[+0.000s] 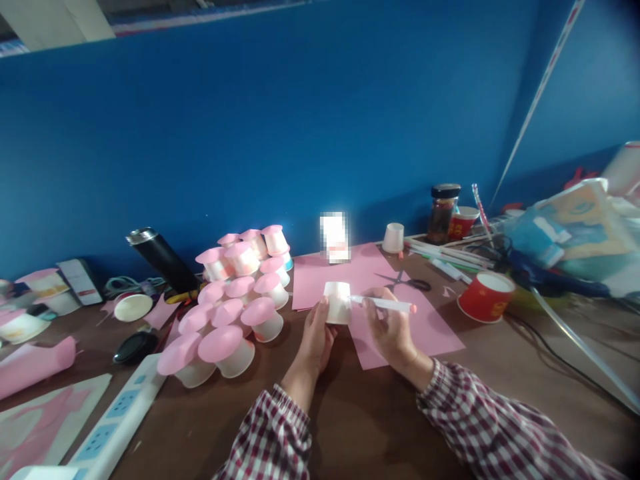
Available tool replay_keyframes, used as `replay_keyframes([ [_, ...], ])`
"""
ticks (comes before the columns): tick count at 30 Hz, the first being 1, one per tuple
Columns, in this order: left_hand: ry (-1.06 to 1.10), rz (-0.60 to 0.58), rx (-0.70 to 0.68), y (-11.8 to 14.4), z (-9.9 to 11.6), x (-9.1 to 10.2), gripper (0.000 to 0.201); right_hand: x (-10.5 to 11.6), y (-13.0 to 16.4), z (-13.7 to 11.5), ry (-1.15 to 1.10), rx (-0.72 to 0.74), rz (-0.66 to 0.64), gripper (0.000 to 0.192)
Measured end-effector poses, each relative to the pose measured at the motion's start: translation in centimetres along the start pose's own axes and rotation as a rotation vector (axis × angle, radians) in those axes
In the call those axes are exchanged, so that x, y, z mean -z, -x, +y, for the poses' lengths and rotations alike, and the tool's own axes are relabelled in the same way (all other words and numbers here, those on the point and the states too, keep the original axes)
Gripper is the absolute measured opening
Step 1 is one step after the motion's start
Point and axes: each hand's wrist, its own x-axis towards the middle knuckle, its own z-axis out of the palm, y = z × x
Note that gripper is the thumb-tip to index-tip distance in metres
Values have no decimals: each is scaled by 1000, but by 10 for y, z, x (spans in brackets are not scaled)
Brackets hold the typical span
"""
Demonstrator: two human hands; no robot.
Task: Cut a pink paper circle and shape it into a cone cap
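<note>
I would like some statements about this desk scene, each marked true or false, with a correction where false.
1. The left hand holds a white cup. True.
2. The right hand holds scissors. False: it holds a white pen with its tip at the cup; the scissors lie on the pink paper.
3. The pink-topped cups stand left of the hands. True.
4. The red cup lies on its side. False: it stands upright, right of the pink paper.
5. The power strip lies at the lower left. True.
</note>
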Motion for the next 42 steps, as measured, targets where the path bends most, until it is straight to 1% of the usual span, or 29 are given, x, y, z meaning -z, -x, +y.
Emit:
replay_keyframes([
  [7, -33, -62, -16, 1, 2, -3, 33, 0, 0, -1, 28, 25, -17, 9],
  [11, -8, -112, -35, 1, 2, -4, 34, 0, 0, 0, 27, 22, -32, 12],
  [15, 11, -132, -44, 1, 2, -5, 31, 0, 0, 0, 31, 33, -27, 12],
  [19, 13, -136, -45, 0, 1, -5, 30, 0, 0, 0, 30, 47, -20, 10],
  [26, 33, -121, -29, 0, -1, -4, 30, -1, 0, 0, 22, 27, -14, 11],
  [31, 34, -132, -34, -1, -3, -3, 29, -1, -1, -1, 22, 18, -19, 12],
  [42, 9, -113, -13, 0, -1, -6, 28, -1, 0, 0, 31, 19, -35, 13],
])
